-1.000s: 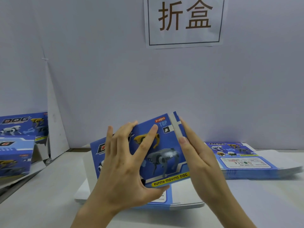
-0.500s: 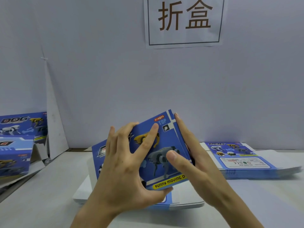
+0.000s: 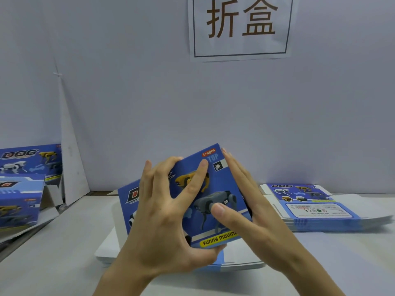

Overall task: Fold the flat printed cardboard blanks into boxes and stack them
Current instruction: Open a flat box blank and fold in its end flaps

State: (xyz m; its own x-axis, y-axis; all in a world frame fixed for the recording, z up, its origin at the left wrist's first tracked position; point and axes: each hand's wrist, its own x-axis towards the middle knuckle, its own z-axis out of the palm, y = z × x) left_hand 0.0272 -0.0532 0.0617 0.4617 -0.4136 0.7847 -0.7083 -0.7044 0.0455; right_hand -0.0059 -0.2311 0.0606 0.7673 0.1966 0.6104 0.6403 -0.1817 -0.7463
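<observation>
Holding: the half-formed box (image 3: 215, 189) is kept up off the table (image 3: 64, 253), tilted, printed face toward the camera; this likely lets both hands reach its edges
Left hand (image 3: 162, 221): grips the box, fingers spread over the front and hooked on the top-left edge, thumb under the lower edge; probably steadying the shape
Right hand (image 3: 252, 218): pinches the right side, straight fingers along the end, thumb on the front; seemingly pressing an end flap home
Flat blanks (image 3: 316, 208): piled at the right; second pile (image 3: 241, 261) beneath the box; near for the next pick
Finished boxes (image 3: 21, 189): stacked far left; apart from the working spot
</observation>
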